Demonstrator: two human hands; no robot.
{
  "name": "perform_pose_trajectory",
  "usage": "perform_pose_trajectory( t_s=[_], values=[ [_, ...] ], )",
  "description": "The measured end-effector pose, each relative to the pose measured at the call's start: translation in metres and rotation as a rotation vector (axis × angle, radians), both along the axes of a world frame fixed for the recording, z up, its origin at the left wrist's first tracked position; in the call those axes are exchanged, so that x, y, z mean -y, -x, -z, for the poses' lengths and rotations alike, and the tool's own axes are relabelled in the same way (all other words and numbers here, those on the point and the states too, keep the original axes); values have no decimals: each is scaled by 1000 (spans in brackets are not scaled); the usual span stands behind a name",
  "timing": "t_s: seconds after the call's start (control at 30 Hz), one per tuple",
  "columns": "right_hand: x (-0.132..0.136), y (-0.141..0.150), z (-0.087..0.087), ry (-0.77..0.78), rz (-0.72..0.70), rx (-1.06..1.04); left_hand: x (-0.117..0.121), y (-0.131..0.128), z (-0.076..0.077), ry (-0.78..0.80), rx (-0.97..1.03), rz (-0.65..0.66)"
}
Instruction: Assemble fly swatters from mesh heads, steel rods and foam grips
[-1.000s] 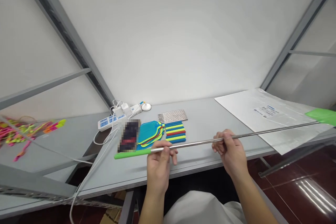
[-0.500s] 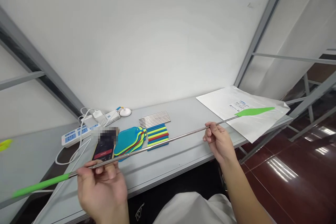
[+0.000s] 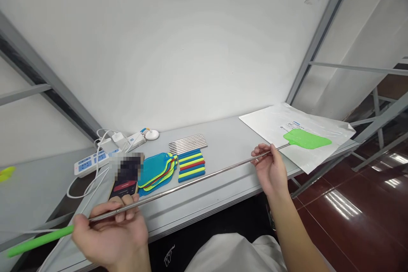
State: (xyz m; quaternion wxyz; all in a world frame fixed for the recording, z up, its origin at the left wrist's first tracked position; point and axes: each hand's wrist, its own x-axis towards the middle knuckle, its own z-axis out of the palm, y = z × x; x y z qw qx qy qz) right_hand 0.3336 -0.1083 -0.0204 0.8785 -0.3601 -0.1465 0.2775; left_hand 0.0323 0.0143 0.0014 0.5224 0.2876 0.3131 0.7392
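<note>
A long fly swatter (image 3: 204, 177) with a steel rod spans both hands above the table, its green handle to the left and its flat green head to the right. My left hand (image 3: 114, 229) is closed on the rod beside the handle, palm up. My right hand (image 3: 270, 168) grips the rod with thumb and fingers just short of the head. On the table behind the rod are stacked blue, yellow and red swatter heads (image 3: 154, 170), a row of coloured handle tubes (image 3: 191, 165), and a row of silver telescopic rods (image 3: 188, 143).
A phone (image 3: 127, 174) lies left of the swatter heads, partly behind my left hand. Behind it are a power strip (image 3: 92, 161), white cables and a round white device (image 3: 152, 134). At the right a white plastic bag (image 3: 296, 123) overhangs the front edge of the table (image 3: 219, 195).
The swatter has rolled, so its head now shows its broad face instead of a slim edge. My left hand has shifted left and down, and the right fingers have changed position on the rod.
</note>
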Motion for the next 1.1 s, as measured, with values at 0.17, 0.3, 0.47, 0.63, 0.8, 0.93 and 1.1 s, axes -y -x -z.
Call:
perform_pose_trajectory(
  t_s=[0.17, 0.3, 0.47, 0.63, 0.8, 0.93, 1.1],
  values=[
    [1, 2, 0, -25, 24, 9, 3, -16, 1, -4, -8, 11],
    [-5, 19, 0, -26, -4, 37, 10, -38, 11, -53, -68, 52],
    [-15, 59, 4, -12, -187, 107, 32, -70, 28, -34, -138, 247],
    [-16, 85, 7, -13, -281, 156, 45, -85, 35, -50, -187, 449],
    [-7, 98, -1, -35, -250, 250, 46, -90, 40, -47, -226, 592],
    [8, 103, -14, -54, -249, 349, 52, -94, 43, -5, -229, 677],
    [19, 84, -24, -67, -249, 368, 62, -89, 38, -40, -334, 787]
  ],
)
